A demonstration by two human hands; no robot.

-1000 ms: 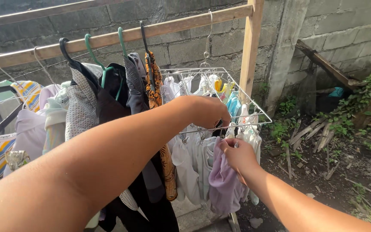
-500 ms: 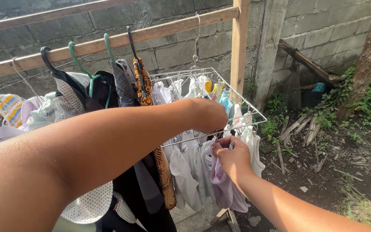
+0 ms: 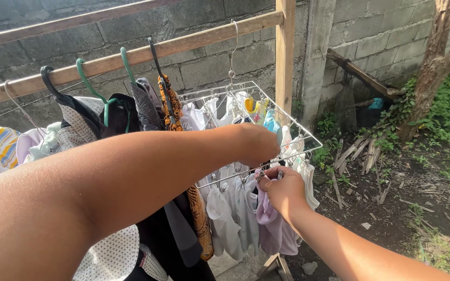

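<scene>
A metal clip drying rack (image 3: 308,136) hangs by a hook from a wooden rail (image 3: 131,54), with several small pale garments pegged under it. My left hand (image 3: 259,144) reaches over the rack's front edge, fingers closed at a clip there. My right hand (image 3: 283,188) is just below, pinching the top of a lilac garment (image 3: 269,224) up against the rack's front wire. Whether the clip grips the cloth is hidden by my hands.
Clothes on green and black hangers (image 3: 87,78) fill the rail to the left. A wooden post (image 3: 285,57) stands behind the rack against a block wall (image 3: 391,36). Dirt ground with broken planks (image 3: 355,151), weeds and a tree trunk (image 3: 428,67) lies to the right.
My right hand has lifted the lilac garment from below the rack up to its front wire. My left hand has stayed at the clip. The view has shifted to the right.
</scene>
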